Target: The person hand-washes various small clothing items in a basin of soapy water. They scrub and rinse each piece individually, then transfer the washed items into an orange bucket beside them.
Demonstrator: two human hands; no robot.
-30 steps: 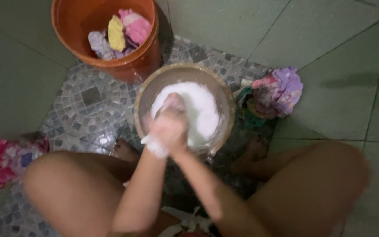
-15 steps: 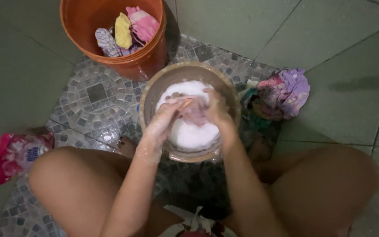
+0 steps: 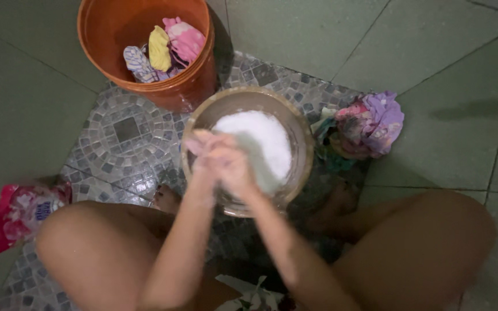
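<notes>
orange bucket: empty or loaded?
Loaded, partly. The orange bucket stands upright with several crumpled cloths, yellow, pink and patterned, lying at its bottom; much of its inner wall shows above them.

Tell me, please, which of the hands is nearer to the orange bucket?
Left. The left hand is at the basin's near-left rim, on the orange bucket's side; the right hand is pressed against it, slightly farther from the bucket.

both forearms reach forward from between the bent knees and meet over the near left rim of the basin [image 3: 295, 173]. the left hand [image 3: 203, 147] and right hand [image 3: 233, 167] press together, fingers curled closed, blurred.
</notes>
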